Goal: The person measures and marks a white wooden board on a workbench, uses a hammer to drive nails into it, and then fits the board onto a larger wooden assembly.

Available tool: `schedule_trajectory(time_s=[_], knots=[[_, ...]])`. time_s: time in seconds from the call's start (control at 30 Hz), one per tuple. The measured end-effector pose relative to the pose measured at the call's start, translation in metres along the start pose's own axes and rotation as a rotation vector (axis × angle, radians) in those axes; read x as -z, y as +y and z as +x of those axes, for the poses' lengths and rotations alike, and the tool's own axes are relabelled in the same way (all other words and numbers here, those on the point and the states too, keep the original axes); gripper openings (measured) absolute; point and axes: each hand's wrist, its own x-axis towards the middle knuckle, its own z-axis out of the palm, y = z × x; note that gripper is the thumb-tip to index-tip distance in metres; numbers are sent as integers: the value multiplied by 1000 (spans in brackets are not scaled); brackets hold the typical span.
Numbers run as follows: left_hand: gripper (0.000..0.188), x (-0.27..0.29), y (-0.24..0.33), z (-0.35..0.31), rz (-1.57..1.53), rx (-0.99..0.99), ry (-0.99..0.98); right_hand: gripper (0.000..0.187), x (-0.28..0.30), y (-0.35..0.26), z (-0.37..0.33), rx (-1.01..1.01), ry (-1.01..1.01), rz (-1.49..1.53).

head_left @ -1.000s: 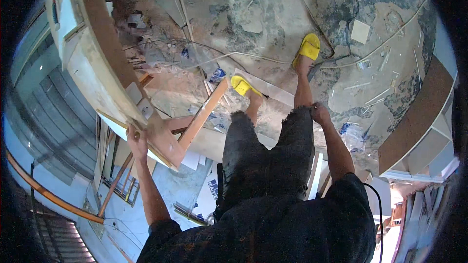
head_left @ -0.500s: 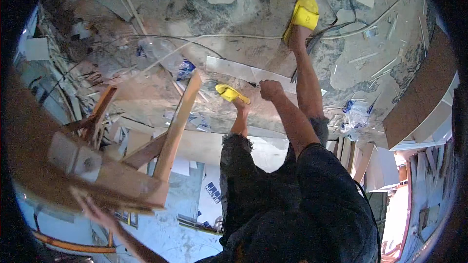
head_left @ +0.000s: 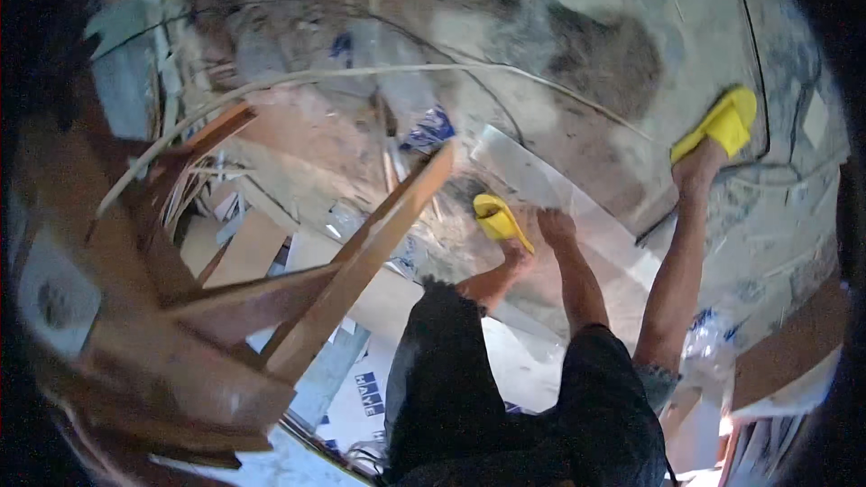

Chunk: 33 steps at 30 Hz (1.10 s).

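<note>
My right hand hangs over the floor beside my left foot, fingers curled in. What it holds, if anything, is hidden. Just beyond it a long pale flat strip lies on the ground. On my left a brown wooden piece of furniture is tipped over, with legs sticking out and a crosspiece between them. My left hand is out of the picture, so its contact with the wood cannot be seen.
Yellow slippers are on my feet, set wide apart. A pale cable arcs across the dusty floor. Crumpled blue-and-white plastic and board scraps lie at left. A brown panel stands at right.
The view has swung and shifted, and the wooden furniture sits larger at the left. My left hand, near its underside before, has left the picture. My right hand stays curled.
</note>
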Motion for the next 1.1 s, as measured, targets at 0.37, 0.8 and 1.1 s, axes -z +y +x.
schedule_trajectory(time_s=[0.37, 0.8, 1.1], knots=[[76, -30, 144, -6, -112, -195, -22, 37, 376, -257, -158, 678, -461, 1323], [75, -18, 159, 3, -251, -155, -8, 27, 608, -376, -142, 761, 501, 821], [74, -21, 155, 0, -299, -149, 4, 25, 621, -396, -154, 639, 564, 689]])
